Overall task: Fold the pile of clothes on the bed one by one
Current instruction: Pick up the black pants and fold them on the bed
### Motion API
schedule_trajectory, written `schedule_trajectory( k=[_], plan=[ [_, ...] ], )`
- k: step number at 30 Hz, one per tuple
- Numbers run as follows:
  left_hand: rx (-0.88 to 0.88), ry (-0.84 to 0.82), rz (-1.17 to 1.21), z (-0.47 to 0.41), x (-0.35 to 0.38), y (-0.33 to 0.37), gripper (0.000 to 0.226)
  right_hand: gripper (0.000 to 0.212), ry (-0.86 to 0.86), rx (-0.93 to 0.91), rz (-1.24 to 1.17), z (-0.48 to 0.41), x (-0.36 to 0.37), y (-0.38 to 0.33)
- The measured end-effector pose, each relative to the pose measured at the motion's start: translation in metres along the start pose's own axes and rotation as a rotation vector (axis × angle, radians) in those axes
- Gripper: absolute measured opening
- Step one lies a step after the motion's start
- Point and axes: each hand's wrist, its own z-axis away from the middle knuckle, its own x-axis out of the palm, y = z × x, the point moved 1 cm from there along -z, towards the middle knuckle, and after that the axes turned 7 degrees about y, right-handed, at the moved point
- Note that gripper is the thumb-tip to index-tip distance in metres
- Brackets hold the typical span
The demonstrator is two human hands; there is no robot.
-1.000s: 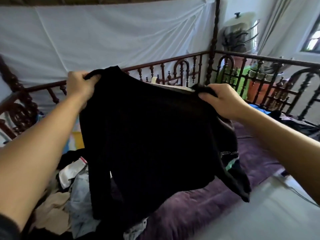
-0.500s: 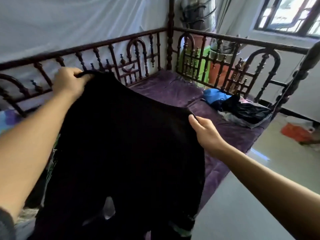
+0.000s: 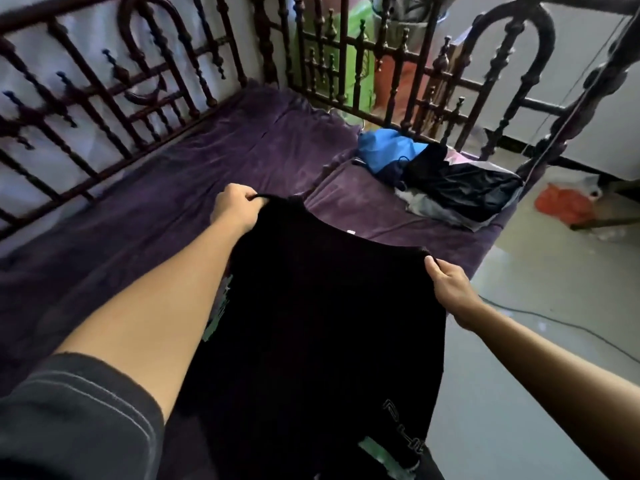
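Note:
A black long-sleeved top (image 3: 318, 313) with pale lettering and green patches on its sleeves hangs spread out between my hands, above the near edge of the purple bed (image 3: 138, 209). My left hand (image 3: 235, 209) grips its far shoulder corner. My right hand (image 3: 448, 285) pinches the other shoulder corner at the bed's right side. The lower part of the top runs out of the picture at the bottom.
A small stack of clothes, blue (image 3: 388, 147) and black (image 3: 460, 185), lies at the bed's far right corner. A dark carved wooden railing (image 3: 173, 84) rings the bed. Grey floor (image 3: 519, 341) with a cable and an orange bag (image 3: 562, 204) lies to the right.
I have turned right and looked down, away from the clothes pile. Both hands have lowered the black top toward the bare purple bed surface, still holding its shoulders.

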Motion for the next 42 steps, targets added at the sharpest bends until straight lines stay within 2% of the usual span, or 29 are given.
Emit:
schedule_trajectory(
  k=[6, 9, 12, 15, 18, 22, 24, 27, 30, 31, 32, 34, 35, 36, 39, 42],
  plan=[
    [-0.101, -0.009, 0.021, -0.074, 0.145, 0.068, 0.017, 0.054, -0.013, 0.176, 0.114, -0.177, -0.016, 0.054],
    [-0.155, -0.011, 0.080, -0.096, 0.193, 0.084, 0.029, 0.044, -0.002, 0.251, 0.267, -0.242, -0.019, 0.076],
    [-0.259, -0.040, 0.102, -0.098, 0.212, 0.066, 0.035, 0.046, -0.056, 0.302, 0.455, -0.289, -0.019, 0.097],
    [-0.442, -0.050, 0.052, -0.073, 0.208, 0.014, 0.031, 0.042, -0.193, 0.283, 0.749, -0.309, -0.004, 0.098],
    [-0.644, -0.066, -0.037, -0.028, 0.192, -0.049, 0.026, 0.045, -0.330, 0.154, 0.911, -0.306, 0.037, 0.073],
    [-0.872, -0.143, -0.184, 0.042, 0.173, -0.122, 0.026, 0.041, -0.555, -0.126, 0.997, -0.293, 0.119, 0.046],
    [-0.947, -0.179, -0.266, 0.072, 0.170, -0.154, 0.030, 0.041, -0.661, -0.314, 1.030, -0.286, 0.163, 0.040],
    [-1.005, -0.162, -0.351, 0.097, 0.177, -0.201, 0.046, 0.050, -0.695, -0.565, 1.081, -0.287, 0.224, 0.043],
    [-1.018, -0.091, -0.384, 0.098, 0.192, -0.242, 0.078, 0.080, -0.794, -0.754, 1.221, -0.300, 0.272, 0.056],
    [-0.978, -0.101, -0.438, 0.094, 0.198, -0.252, 0.086, 0.084, -0.841, -0.801, 1.286, -0.304, 0.282, 0.064],
    [-0.908, -0.118, -0.513, 0.090, 0.204, -0.258, 0.084, 0.076, -0.864, -0.840, 1.323, -0.307, 0.289, 0.070],
    [-0.783, -0.073, -0.599, 0.076, 0.210, -0.269, 0.049, 0.046, -0.792, -0.866, 1.258, -0.311, 0.297, 0.076],
    [-0.772, -0.004, -0.589, 0.066, 0.208, -0.269, 0.029, 0.036, -0.722, -0.819, 1.172, -0.312, 0.297, 0.073],
    [-0.779, 0.078, -0.553, 0.055, 0.203, -0.268, 0.019, 0.032, -0.651, -0.748, 1.088, -0.314, 0.299, 0.066],
    [-0.789, 0.310, -0.403, 0.007, 0.168, -0.264, 0.017, 0.033, -0.497, -0.505, 0.909, -0.326, 0.316, 0.028],
    [-0.654, 0.500, -0.269, -0.052, 0.130, -0.255, 0.019, 0.036, -0.423, -0.357, 0.755, -0.345, 0.336, -0.008]
  ],
)
